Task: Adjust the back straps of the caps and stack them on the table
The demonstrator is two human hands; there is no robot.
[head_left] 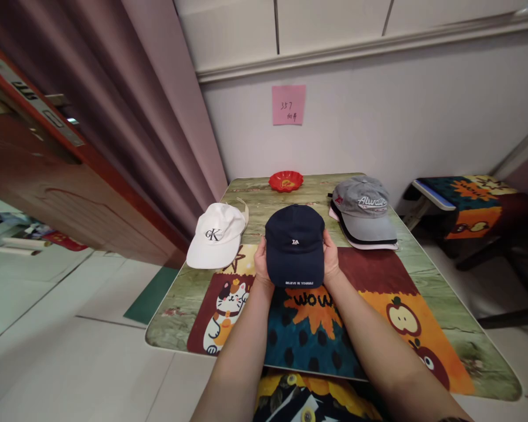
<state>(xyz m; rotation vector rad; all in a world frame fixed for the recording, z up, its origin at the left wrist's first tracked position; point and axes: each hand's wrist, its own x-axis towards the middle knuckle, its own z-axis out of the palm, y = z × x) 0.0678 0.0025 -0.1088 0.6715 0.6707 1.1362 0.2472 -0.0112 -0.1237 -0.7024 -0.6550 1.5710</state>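
A white cap (222, 231) sits left of centre; mid-frame, the left hand (263, 263) and right hand (330, 255) cup the navy cap (294, 249) by its sides, fingers apparently half-curled beneath. Likely light and soft-crowned, it suits side holds, clear of the stacked caps (364, 211) at right

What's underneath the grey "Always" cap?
Beneath the grey cap, a black brim and a pale one peek out. The rest of whatever lies there is covered.
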